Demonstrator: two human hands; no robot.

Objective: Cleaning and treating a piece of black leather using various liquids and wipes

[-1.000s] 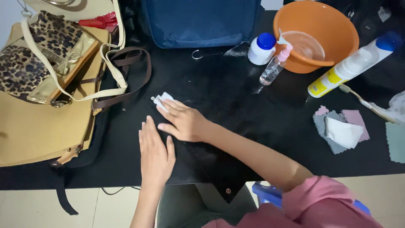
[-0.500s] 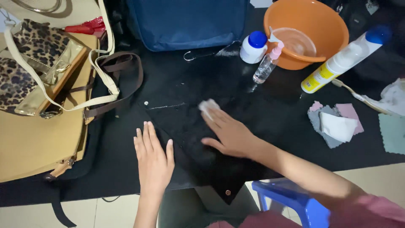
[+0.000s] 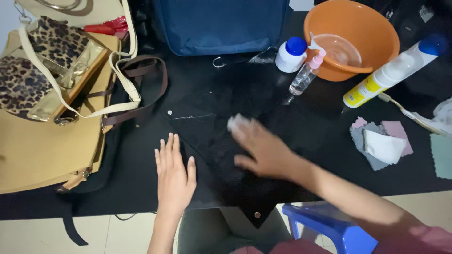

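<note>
bottles 3 (image 3: 386, 73) | basins 1 (image 3: 372, 51) | handbags 3 (image 3: 47, 150) | hands 2 (image 3: 174, 176)

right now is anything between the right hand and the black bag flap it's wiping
Only the small white cloth under the fingers of the right hand, pressed on the black bag flap. The left hand lies flat directly on the flap, off to the side.

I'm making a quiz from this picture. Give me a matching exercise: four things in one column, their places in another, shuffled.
Things:
1. left hand
2. right hand
3. orange basin
4. leopard-print bag

Places:
A. far right of the table
B. flat on the black bag, near edge
C. pressing a white cloth on the black bag
D. far left, on a tan bag

Pairs: 1-B, 2-C, 3-A, 4-D
</note>
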